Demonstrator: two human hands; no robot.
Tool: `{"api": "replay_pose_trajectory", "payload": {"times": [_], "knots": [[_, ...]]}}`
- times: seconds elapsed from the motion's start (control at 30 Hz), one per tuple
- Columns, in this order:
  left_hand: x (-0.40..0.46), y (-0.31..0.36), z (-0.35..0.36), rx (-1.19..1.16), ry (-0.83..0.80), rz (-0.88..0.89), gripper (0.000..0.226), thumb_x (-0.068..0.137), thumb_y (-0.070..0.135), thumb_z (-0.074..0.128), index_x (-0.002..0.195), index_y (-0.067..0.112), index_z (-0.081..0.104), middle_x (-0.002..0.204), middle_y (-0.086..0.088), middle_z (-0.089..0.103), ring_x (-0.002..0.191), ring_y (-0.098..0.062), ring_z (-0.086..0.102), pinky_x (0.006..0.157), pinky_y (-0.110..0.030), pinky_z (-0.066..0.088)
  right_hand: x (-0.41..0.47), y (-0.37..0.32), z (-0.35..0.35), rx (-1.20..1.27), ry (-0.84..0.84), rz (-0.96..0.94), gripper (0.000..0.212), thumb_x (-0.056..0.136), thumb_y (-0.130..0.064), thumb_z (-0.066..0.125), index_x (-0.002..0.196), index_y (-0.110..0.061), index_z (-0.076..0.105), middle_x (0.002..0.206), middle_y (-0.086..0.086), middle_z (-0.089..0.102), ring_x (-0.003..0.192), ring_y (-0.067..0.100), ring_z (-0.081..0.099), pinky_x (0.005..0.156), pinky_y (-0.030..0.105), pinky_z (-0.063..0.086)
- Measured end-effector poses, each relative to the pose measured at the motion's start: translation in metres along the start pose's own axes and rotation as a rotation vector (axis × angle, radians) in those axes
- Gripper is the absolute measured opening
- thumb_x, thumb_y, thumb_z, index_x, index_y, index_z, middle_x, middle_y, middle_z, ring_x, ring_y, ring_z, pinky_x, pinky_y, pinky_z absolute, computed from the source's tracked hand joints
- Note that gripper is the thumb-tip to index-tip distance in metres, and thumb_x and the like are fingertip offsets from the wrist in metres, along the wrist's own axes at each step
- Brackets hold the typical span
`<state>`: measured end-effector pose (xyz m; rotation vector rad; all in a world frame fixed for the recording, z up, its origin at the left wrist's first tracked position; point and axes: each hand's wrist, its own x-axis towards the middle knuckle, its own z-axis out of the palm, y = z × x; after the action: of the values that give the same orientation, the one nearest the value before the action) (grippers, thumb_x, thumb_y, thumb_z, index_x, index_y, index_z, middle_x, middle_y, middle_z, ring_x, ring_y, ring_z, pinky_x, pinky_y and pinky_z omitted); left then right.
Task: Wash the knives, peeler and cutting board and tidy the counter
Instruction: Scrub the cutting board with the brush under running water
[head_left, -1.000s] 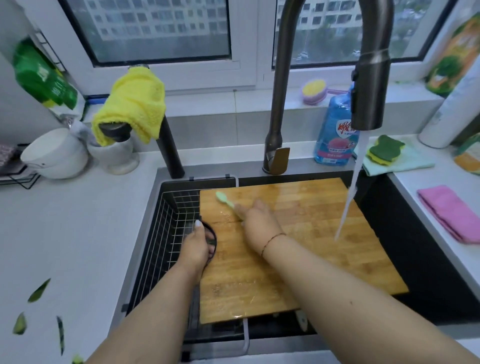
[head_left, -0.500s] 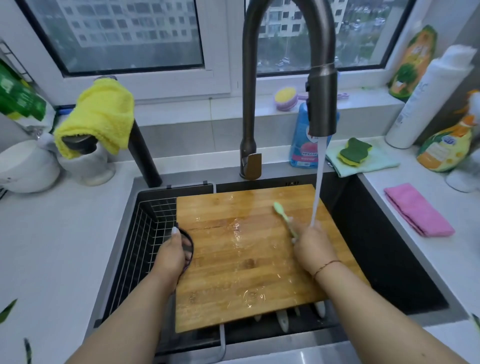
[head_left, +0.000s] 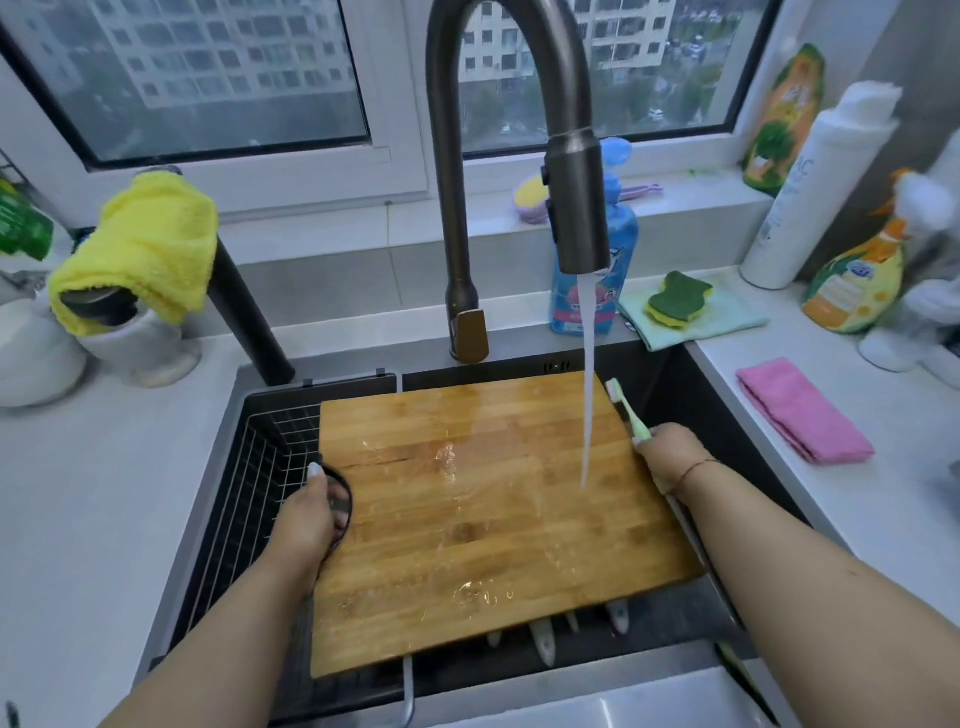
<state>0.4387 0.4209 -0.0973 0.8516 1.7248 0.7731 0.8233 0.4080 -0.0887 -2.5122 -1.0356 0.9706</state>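
Head view: left hand (head_left: 306, 512) grips cutting board (head_left: 483, 519) handle; right hand (head_left: 670, 457) holds toothbrush (head_left: 628, 410) at board's right edge. Scrub under tap stream (head_left: 588, 384), board steady.

Cutting board (head_left: 488, 514) covers sink — faucet (head_left: 576, 208) overhangs middle; wire basket (head_left: 260, 478) left open.

cutting board (head_left: 483, 519): wet glossy wood | faucet (head_left: 576, 208): brushed dark metal | basket (head_left: 260, 467): wire
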Motion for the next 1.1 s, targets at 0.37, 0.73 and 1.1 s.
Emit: {"api": "replay_pose_trajectory", "payload": {"times": [0.37, 0.73, 1.1], "knots": [[-0.028, 0.023, 0.021, 0.001, 0.012, 0.158, 0.052, 0.101, 0.052, 0.026, 0.087, 0.012, 0.058, 0.058, -0.007, 0.052, 0.048, -0.019, 0.042, 0.049, -0.027, 0.033, 0.007, 0.026, -0.011, 0.318, -0.070, 0.108, 0.033, 0.096, -0.021, 0.053, 0.123, -0.003, 0.056, 0.106, 0.016, 0.060, 0.101, 0.032, 0.058, 0.090, 0.044, 0.050], [-0.056, 0.066, 0.039, -0.102, -0.024, 0.109, 0.062, 0.094, 0.068, 0.019, 0.092, 0.021, 0.061, 0.055, -0.001, 0.057, 0.044, -0.013, 0.049, 0.047, -0.026, 0.038, 0.008, 0.039, -0.042, 0.853, 0.023, 0.120, 0.033, 0.097, -0.019, 0.052, 0.125, -0.001, 0.051, 0.101, 0.014, 0.058, 0.097, 0.029, 0.055, 0.092, 0.047, 0.048], [-0.076, 0.091, 0.045, -0.288, 0.085, 0.064, 0.076, 0.089, 0.074, 0.024, 0.099, 0.014, 0.070, 0.080, -0.016, 0.072, 0.076, -0.034, 0.070, 0.074, -0.035, 0.056, -0.005, 0.033, -0.059, 1.198, -0.065, 0.195, 0.020, 0.099, -0.026, 0.045, 0.102, -0.007, 0.052, 0.111, 0.014, 0.052, 0.091, 0.028, 0.055, 0.044, 0.040, 0.055]]}}
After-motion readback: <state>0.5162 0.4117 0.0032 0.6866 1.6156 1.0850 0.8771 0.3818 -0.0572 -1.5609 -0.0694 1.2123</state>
